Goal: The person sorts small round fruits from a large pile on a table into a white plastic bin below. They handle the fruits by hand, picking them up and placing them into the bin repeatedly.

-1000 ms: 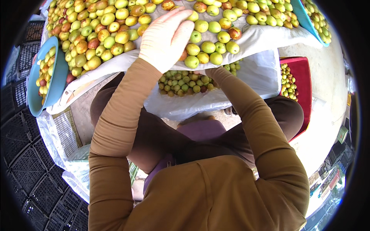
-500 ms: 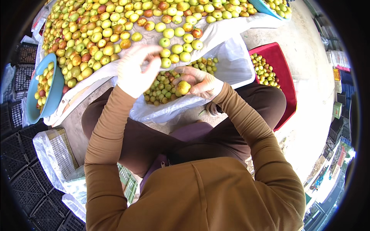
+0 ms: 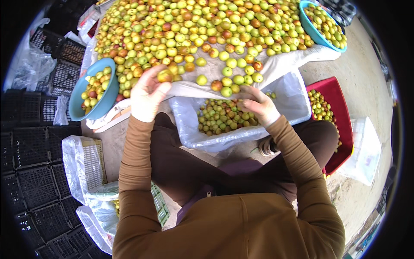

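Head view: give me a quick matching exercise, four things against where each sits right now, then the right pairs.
Things:
1. left hand
2. right hand
3. red crate
4. blue bowl

Places:
A. at the person's far right, part filled with fruit
B. left of the left hand, at the fruit pile's edge
C. raised at the pile's near edge, holding a small fruit
D. over the white plastic-lined box of greenish fruit

Pairs: 1-C, 2-D, 3-A, 4-B

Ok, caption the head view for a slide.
Seated person's left hand lifts a fruit from the pile; right hand rests over the lined crate.
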A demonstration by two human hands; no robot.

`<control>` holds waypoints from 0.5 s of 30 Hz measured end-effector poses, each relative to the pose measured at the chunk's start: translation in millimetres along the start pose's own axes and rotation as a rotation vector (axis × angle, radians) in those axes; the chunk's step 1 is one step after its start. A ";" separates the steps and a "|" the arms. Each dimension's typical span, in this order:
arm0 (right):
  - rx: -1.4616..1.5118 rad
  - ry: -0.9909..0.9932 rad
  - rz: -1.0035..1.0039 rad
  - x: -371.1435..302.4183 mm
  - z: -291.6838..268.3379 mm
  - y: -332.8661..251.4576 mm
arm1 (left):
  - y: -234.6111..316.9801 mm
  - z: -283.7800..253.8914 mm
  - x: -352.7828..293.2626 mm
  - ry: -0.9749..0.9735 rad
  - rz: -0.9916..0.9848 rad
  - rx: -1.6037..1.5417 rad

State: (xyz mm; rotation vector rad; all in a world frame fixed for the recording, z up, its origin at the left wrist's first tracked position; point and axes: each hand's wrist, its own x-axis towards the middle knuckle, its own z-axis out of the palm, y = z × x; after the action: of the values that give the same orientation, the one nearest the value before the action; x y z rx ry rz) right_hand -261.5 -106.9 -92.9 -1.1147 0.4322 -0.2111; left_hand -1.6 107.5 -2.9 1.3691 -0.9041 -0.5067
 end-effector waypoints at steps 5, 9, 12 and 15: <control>0.000 0.244 0.090 -11.3 -28.9 21.3 | 28.8 -138.4 -2.9 0.238 -0.016 0.055; 0.111 0.255 0.101 -3.4 -42.1 42.4 | 42.1 -184.1 -12.7 0.338 -0.011 0.064; 0.101 0.313 0.133 -2.7 -30.8 39.7 | 32.7 -235.8 -15.0 0.559 -0.026 0.490; 0.105 0.344 0.157 -6.1 -32.5 40.5 | 18.6 -273.9 -13.6 0.611 0.051 1.202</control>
State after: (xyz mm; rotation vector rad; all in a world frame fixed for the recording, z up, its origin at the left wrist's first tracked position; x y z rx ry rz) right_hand -283.2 -113.8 -140.0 -0.9375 0.8035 -0.2852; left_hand 203.4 288.6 24.3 2.3679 -0.7059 0.6211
